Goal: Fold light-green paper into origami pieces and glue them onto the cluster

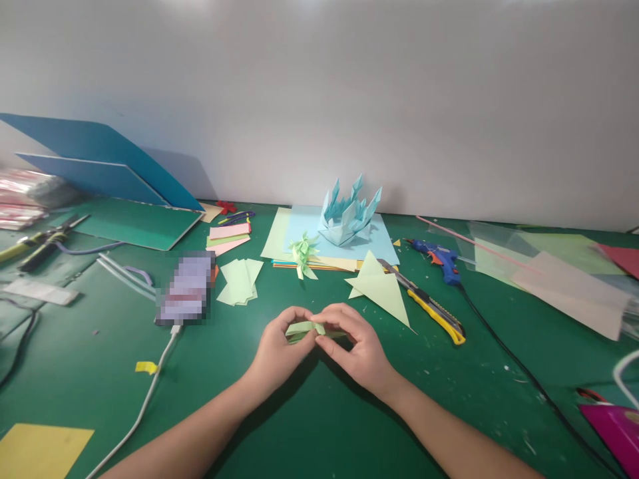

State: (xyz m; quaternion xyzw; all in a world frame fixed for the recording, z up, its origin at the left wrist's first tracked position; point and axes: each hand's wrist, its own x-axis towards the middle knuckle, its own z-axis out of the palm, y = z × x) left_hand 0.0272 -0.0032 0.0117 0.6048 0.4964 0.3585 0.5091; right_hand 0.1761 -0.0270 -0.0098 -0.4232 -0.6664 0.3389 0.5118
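Note:
Between my left hand (280, 346) and my right hand (357, 346) is a small folded piece of light green paper (299, 328). Both hands pinch it, thumbs and fingertips meeting near its middle; the fingers hide part of its shape. Just beyond lies a light green folded paper figure (302, 255) with pointed tips. A larger light blue origami piece (347, 223) with upright spikes stands behind it on sheets of paper. Small light green paper slips (240, 282) lie to the left, and light green paper triangles (382, 293) to the right.
A yellow utility knife (436, 314) and a blue glue gun (439, 258) with a black cord lie to the right. On the left are a phone (186, 289) on a white cable, pliers (42, 243) and blue boards (100, 176). Yellow paper (44, 451) lies at front left.

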